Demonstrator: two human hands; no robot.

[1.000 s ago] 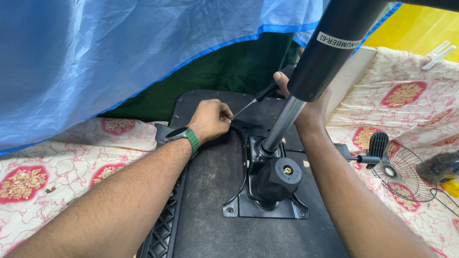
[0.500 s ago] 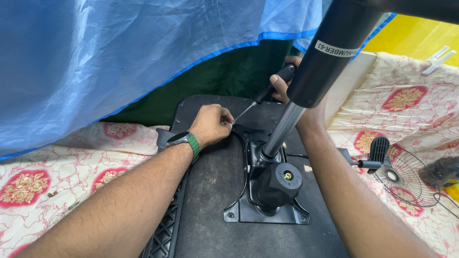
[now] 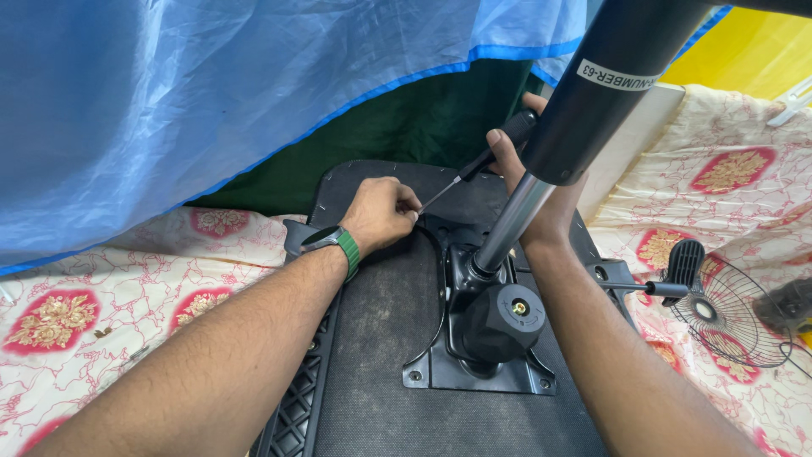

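Note:
An upturned black office-chair seat (image 3: 381, 330) lies before me, its metal tilt mechanism (image 3: 482, 338) bolted on and a black gas cylinder (image 3: 584, 93) rising from it. My right hand (image 3: 533, 182), partly hidden behind the cylinder, grips the black handle of a screwdriver (image 3: 474, 169). Its thin shaft slants down to the left. My left hand (image 3: 381, 213), with a green-strapped watch on the wrist, pinches the shaft's tip against the seat's underside near the mechanism's far corner.
A blue tarp (image 3: 211, 93) hangs over the far side, dark green cloth beneath it. A floral pink-and-cream sheet (image 3: 110, 288) covers the floor. A black lever (image 3: 660, 283) and a wire fan guard (image 3: 736, 313) lie at right.
The view has drifted slightly; both hands stay at the same spot, the right hand's screwdriver handle raised a little higher. The left fingers remain at the tip.

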